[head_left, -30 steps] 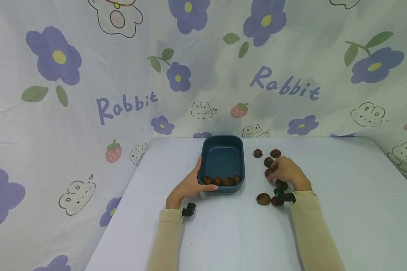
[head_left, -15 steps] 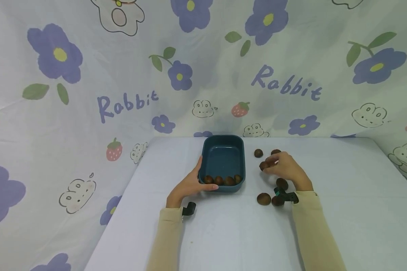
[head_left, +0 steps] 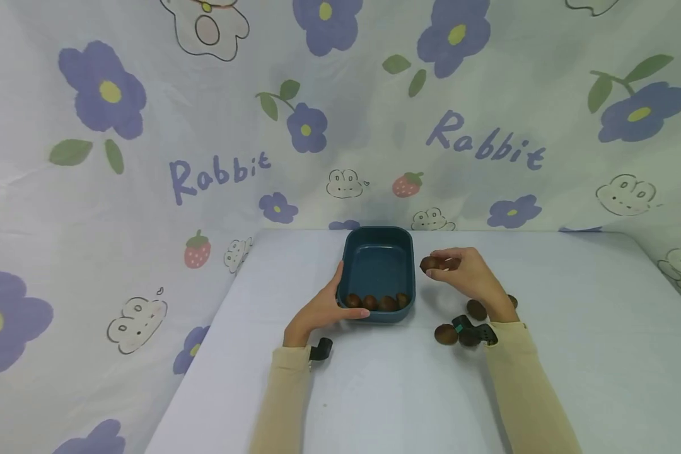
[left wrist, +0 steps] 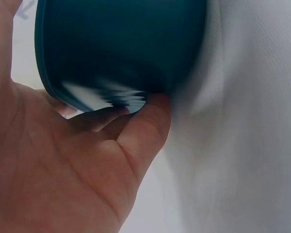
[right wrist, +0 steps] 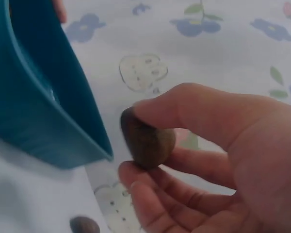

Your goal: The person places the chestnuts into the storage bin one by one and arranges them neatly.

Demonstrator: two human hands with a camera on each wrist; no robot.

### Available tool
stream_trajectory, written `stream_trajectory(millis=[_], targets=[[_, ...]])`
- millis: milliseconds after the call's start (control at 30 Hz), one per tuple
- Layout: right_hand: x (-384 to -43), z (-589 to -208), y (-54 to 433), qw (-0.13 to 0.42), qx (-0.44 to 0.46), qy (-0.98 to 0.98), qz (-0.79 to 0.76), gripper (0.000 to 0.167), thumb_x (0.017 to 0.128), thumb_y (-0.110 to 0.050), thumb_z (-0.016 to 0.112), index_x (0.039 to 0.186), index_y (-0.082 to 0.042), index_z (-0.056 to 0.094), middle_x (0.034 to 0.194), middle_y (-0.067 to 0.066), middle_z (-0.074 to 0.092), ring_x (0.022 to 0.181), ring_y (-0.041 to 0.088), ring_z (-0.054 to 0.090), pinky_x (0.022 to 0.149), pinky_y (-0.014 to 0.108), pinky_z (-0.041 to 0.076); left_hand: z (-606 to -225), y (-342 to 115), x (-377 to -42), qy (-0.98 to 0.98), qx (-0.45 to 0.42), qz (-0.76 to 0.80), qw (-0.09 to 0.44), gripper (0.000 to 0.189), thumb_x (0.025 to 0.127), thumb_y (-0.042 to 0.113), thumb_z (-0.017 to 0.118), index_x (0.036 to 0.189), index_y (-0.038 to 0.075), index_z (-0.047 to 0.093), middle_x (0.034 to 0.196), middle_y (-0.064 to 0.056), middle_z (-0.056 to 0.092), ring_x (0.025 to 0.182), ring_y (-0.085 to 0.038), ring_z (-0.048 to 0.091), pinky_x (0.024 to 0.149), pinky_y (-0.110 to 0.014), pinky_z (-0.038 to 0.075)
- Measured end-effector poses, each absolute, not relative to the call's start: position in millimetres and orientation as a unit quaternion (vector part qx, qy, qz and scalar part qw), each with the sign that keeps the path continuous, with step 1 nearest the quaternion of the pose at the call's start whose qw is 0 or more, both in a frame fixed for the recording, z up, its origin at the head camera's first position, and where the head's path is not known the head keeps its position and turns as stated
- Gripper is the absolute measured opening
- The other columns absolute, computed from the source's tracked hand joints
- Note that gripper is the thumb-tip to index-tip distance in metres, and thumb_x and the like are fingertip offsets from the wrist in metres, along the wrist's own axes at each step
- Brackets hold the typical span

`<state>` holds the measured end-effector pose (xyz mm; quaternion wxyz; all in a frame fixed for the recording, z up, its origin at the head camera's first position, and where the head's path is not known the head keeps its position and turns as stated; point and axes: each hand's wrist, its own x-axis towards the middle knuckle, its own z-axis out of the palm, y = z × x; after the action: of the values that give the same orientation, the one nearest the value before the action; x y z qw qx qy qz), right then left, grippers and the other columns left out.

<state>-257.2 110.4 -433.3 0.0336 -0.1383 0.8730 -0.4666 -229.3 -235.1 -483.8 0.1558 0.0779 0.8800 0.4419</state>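
Right hand [head_left: 470,274]: partly closed, thumb on one side and fingers on the other, pinching a rounded, dark brown nut with a smooth shell [right wrist: 146,141]. More brown shows among the fingers in the head view; cannot tell whether a second nut is held.

Left hand [head_left: 320,309]: grasps the near left corner of a deep teal rectangular tray with rounded corners [head_left: 376,318], thumb along the near wall, fingers against the left wall.

Tray contents: four brown nuts [head_left: 388,304] in a row at the near end; bare teal floor beyond.

Edges and room: held nut is just outside the tray's right rim, a narrow gap between. Far rim sits near the white tabletop's back edge [head_left: 570,234]. Loose brown nuts [head_left: 446,334] lie near the right wrist, some partly hidden.
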Motion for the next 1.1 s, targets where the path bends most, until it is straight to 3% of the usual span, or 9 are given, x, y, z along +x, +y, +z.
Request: stream_trajectory(millis=[267, 733, 1100], targets=[[-257, -431, 87, 0.027, -0.157, 0.837, -0.523, 0.049, 0.093, -0.020, 0.078, 0.135, 0.001, 0.066, 0.121, 0.020, 0.075, 0.108, 0.030, 0.073, 0.088, 0.028, 0.060, -483, -233, -229, 0.883, 0.077, 0.436, 0.157, 0.137, 0.070, 0.069, 0.086, 0.163, 0.044, -0.012, 0.176, 0.001, 0.005, 0.162, -0.033, 0.016, 0.125, -0.065, 0.027], [-264, -425, 42, 0.045, -0.180, 0.814, -0.550, 0.047, 0.090, -0.021, 0.081, 0.130, 0.001, 0.069, 0.119, 0.021, 0.075, 0.108, 0.033, 0.074, 0.094, 0.045, 0.061, -482, -235, -230, 0.882, 0.079, 0.438, 0.156, 0.135, 0.073, 0.067, 0.085, 0.163, 0.041, -0.013, 0.176, 0.001, 0.004, 0.162, -0.032, 0.015, 0.125, -0.065, 0.025], [-274, -433, 1, 0.054, -0.192, 0.842, -0.500, 0.043, 0.086, -0.025, 0.085, 0.123, -0.004, 0.075, 0.125, 0.014, 0.074, 0.109, 0.029, 0.069, 0.096, 0.047, 0.059, -482, -235, -229, 0.879, 0.083, 0.443, 0.157, 0.135, 0.074, 0.067, 0.084, 0.164, 0.039, -0.013, 0.177, 0.000, 0.003, 0.162, -0.035, 0.015, 0.123, -0.069, 0.025]])
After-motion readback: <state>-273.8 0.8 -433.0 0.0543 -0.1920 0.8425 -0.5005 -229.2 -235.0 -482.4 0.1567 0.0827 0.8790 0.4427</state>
